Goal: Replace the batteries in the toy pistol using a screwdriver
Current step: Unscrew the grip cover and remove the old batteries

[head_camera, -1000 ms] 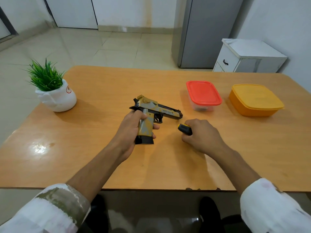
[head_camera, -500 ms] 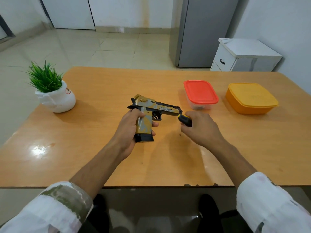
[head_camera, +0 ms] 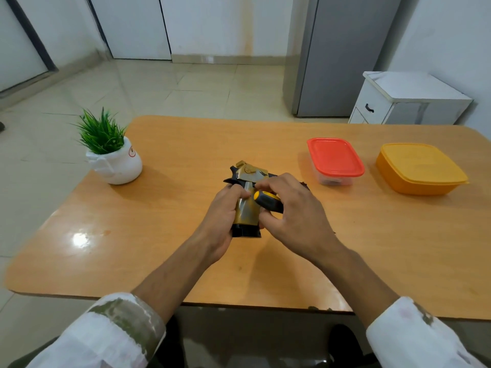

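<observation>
A gold and black toy pistol [head_camera: 245, 179] is held above the middle of the orange table [head_camera: 186, 235], grip pointing toward me. My left hand [head_camera: 225, 213] wraps around the grip from the left. My right hand [head_camera: 292, 211] holds a screwdriver [head_camera: 267, 201] with a black and yellow handle and lies over the pistol's barrel, which it hides. The handle rests against the grip's right side. The screwdriver's tip is hidden behind my fingers.
A potted green plant [head_camera: 111, 152] in a white pot stands at the table's left. A clear box with a red lid [head_camera: 334, 160] and an orange lidded box [head_camera: 419, 168] sit at the right. A white cabinet [head_camera: 409, 99] and grey fridge [head_camera: 337, 54] stand beyond.
My right hand with the screwdriver has moved left from beside the pistol's muzzle onto the pistol, now covering the barrel. My left hand keeps its hold on the grip.
</observation>
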